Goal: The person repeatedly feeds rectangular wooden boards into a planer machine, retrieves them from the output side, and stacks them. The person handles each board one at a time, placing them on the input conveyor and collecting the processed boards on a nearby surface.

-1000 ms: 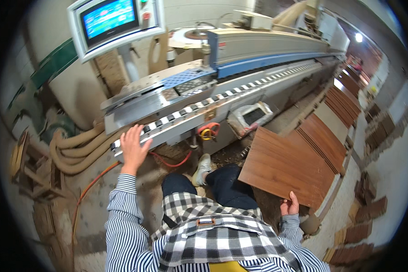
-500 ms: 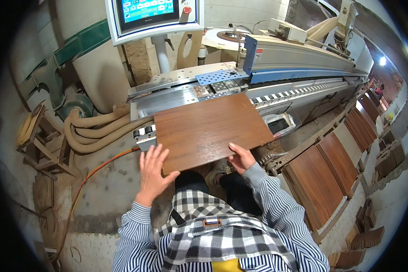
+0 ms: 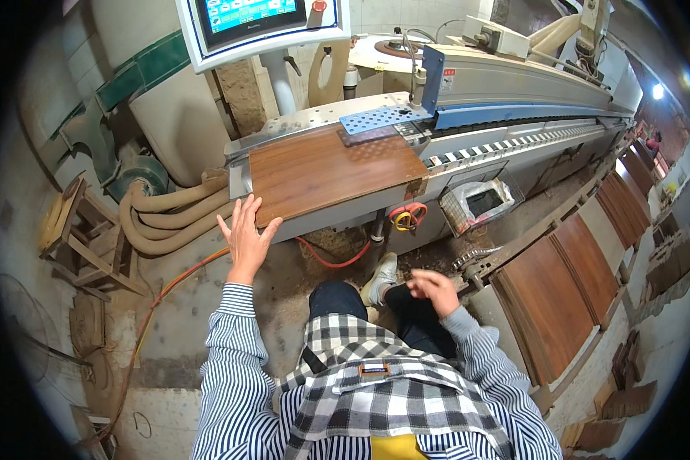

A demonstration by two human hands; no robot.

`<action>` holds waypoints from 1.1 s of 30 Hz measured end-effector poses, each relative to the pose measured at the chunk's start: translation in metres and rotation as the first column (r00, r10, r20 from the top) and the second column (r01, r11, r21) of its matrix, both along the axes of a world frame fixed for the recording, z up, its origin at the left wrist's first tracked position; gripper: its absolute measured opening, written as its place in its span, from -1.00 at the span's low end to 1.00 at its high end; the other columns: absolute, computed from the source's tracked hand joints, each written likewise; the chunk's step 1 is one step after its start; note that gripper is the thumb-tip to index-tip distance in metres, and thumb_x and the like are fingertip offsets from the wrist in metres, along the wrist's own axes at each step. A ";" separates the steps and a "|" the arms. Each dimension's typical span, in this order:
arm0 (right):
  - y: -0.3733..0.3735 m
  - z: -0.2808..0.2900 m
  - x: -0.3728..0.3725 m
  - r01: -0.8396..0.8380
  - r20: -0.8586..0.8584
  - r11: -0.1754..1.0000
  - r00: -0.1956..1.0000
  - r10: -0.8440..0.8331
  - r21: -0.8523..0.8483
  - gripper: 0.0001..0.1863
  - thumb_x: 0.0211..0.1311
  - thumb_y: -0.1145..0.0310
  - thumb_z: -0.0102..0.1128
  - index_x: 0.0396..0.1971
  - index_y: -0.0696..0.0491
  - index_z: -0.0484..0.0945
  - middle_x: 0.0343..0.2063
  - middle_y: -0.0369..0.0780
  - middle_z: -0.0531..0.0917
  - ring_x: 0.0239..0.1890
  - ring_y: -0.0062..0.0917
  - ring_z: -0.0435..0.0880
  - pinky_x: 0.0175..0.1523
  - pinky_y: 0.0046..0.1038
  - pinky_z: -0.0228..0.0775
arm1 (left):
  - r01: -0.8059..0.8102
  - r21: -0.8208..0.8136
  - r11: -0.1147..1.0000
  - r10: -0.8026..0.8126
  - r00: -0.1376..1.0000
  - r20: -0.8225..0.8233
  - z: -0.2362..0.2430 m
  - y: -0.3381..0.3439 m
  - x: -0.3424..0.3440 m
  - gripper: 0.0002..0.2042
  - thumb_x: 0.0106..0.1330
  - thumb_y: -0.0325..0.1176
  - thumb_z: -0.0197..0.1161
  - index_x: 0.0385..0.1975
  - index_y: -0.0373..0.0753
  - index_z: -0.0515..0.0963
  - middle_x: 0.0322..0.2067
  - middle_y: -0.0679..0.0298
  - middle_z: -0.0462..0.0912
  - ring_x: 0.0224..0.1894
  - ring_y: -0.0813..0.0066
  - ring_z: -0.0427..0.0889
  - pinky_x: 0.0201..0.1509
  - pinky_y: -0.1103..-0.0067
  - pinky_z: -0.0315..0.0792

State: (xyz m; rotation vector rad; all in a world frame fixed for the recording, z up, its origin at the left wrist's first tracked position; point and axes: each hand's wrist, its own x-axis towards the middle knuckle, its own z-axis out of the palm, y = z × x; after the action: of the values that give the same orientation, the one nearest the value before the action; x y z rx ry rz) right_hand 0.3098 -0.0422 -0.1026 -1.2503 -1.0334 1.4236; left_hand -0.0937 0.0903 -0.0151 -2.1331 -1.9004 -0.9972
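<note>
A brown wood-grain panel (image 3: 326,172) lies flat on the machine's infeed table, its far edge beneath the blue perforated plate (image 3: 383,119). My left hand (image 3: 247,234) is at the panel's near left corner, fingers spread, thumb and fingertips by the edge; whether they press on it is hard to see. My right hand (image 3: 434,291) is away from the panel, above my right leg, holding nothing visible, with its fingers loosely bent and apart. Below the panel's right end, scissors with red and yellow handles (image 3: 408,217) hang on the machine's front.
A control screen (image 3: 261,27) stands above the table. The roller track (image 3: 498,152) runs off to the right. A lined wire basket (image 3: 479,205) hangs below it. Stacked brown panels (image 3: 552,307) lie at the right. Thick hoses (image 3: 169,222) and a wooden stool (image 3: 84,238) are at the left.
The panel has moved away from me and slightly left, onto the table and under the perforated plate. My right hand has let go of it and dropped back. My left hand has moved forward.
</note>
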 end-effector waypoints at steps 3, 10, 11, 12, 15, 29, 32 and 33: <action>-0.060 -0.025 0.009 0.052 0.590 0.940 0.767 -0.253 0.336 -0.74 0.28 0.41 0.15 -0.08 0.17 0.60 -0.28 -0.11 0.69 -0.28 -0.39 0.68 -0.14 -0.43 0.52 | -0.017 -0.006 1.000 0.018 0.996 0.083 0.002 -0.002 0.000 -0.42 0.17 0.06 0.31 0.12 -0.13 0.43 0.20 0.25 0.45 0.36 0.22 0.25 0.47 0.01 -0.36; -0.088 -0.026 0.000 -0.060 0.692 0.806 0.553 -0.464 0.589 -0.78 0.11 0.56 0.18 -0.20 0.18 0.61 -0.31 -0.05 0.65 -0.26 -0.20 0.61 -0.10 -0.27 0.46 | 0.034 0.099 0.995 -0.044 0.994 0.102 0.001 0.003 0.008 -0.45 0.11 -0.04 0.40 0.07 -0.15 0.49 0.10 0.13 0.54 0.31 0.22 0.32 0.48 0.07 -0.28; -0.086 -0.026 0.001 -0.071 0.703 0.809 0.543 -0.459 0.583 -0.79 0.11 0.56 0.18 -0.21 0.19 0.61 -0.32 -0.05 0.65 -0.27 -0.21 0.61 -0.11 -0.27 0.46 | 0.038 0.114 0.993 -0.047 0.996 0.077 0.002 0.006 0.013 -0.46 0.11 -0.05 0.40 0.07 -0.15 0.49 0.09 0.11 0.54 0.30 0.21 0.33 0.48 0.07 -0.26; -0.084 -0.026 0.001 -0.082 0.714 0.813 0.534 -0.453 0.577 -0.79 0.12 0.56 0.18 -0.22 0.19 0.61 -0.33 -0.05 0.65 -0.28 -0.21 0.61 -0.11 -0.27 0.46 | 0.072 0.109 0.991 -0.080 0.994 0.074 0.005 0.008 0.019 -0.46 0.12 -0.05 0.39 0.07 -0.16 0.49 0.08 0.10 0.55 0.29 0.20 0.35 0.47 0.06 -0.25; -0.083 -0.030 0.003 -0.064 0.711 0.816 0.533 -0.460 0.575 -0.81 0.11 0.56 0.17 -0.24 0.20 0.61 -0.35 -0.06 0.65 -0.29 -0.22 0.60 -0.13 -0.26 0.45 | 0.174 0.126 0.977 -0.180 0.983 0.040 0.007 0.015 0.038 -0.48 0.16 -0.09 0.36 0.09 -0.17 0.48 0.05 0.05 0.57 0.26 0.16 0.39 0.46 0.06 -0.17; -0.075 -0.024 0.048 0.093 0.657 0.736 0.385 -0.648 0.671 -0.80 0.11 0.54 0.15 -0.23 0.14 0.60 -0.27 -0.07 0.66 -0.17 -0.17 0.60 -0.01 -0.23 0.43 | 0.207 0.352 0.913 -0.138 0.967 -0.213 -0.024 0.047 0.099 -0.54 0.18 -0.14 0.30 0.07 -0.14 0.48 -0.01 0.30 0.55 0.06 0.34 0.48 0.20 0.33 0.25; -0.061 -0.003 0.097 -0.025 0.799 0.799 -0.006 -0.601 0.601 -0.50 -0.10 0.54 0.21 -0.02 0.07 0.48 0.06 -0.08 0.48 0.06 -0.14 0.43 0.17 -0.13 0.24 | 0.180 0.376 0.909 -0.113 0.975 -0.193 -0.026 0.046 0.097 -0.56 0.16 -0.15 0.31 0.03 -0.14 0.50 -0.03 0.31 0.56 0.05 0.35 0.48 0.19 0.34 0.25; -0.057 0.001 0.112 -0.015 0.814 0.822 -0.128 -0.567 0.570 -0.41 -0.11 0.53 0.23 0.08 0.06 0.43 0.14 -0.09 0.43 0.18 -0.15 0.36 0.27 -0.12 0.15 | 0.176 0.386 0.905 -0.111 0.976 -0.185 -0.025 0.045 0.097 -0.57 0.16 -0.15 0.31 0.02 -0.14 0.51 -0.04 0.31 0.56 0.04 0.35 0.49 0.19 0.34 0.25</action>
State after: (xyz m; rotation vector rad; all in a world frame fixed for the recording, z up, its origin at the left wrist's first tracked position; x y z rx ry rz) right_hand 0.4218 -0.0991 -0.1018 -2.0298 -1.6831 -0.5256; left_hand 0.0037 0.1358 -0.0405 -2.0548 -1.3404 -1.0935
